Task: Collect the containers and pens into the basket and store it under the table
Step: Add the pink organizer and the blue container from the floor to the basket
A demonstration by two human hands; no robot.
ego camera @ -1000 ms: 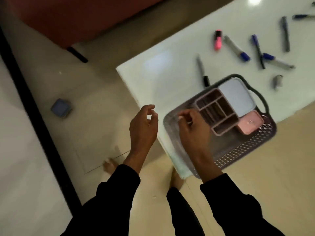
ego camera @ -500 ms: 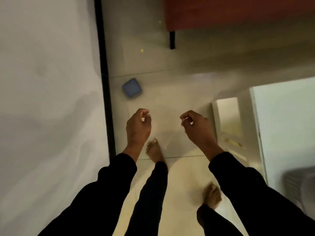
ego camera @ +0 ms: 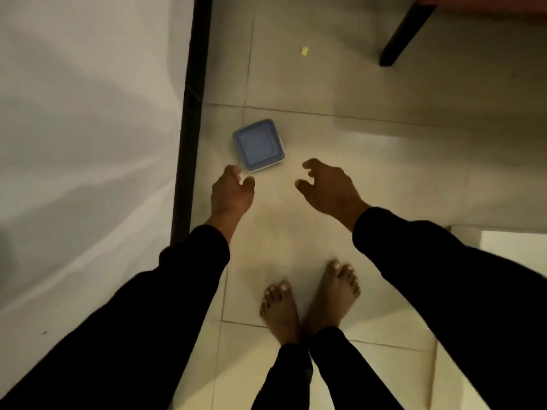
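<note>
Blue container (ego camera: 258, 145): on floor tiles, centre frame; we read no writing on it.
Left hand (ego camera: 231, 194): ours, fingers loosely apart, empty, just below it.
Right hand (ego camera: 331, 187): ours, spread, empty.

A square blue container (ego camera: 258, 145) lies on the pale tiled floor (ego camera: 355, 137) above the frame's centre. Just below it, the left hand (ego camera: 231, 194) reaches out, fingers loosely curled and holding nothing, its fingertips just beside the container's lower left corner. The right hand (ego camera: 331, 187) hangs to the right, fingers spread and bent. Two bare feet (ego camera: 307, 300) stand low in the frame. A dark furniture leg (ego camera: 405, 34) slants at upper right.
</note>
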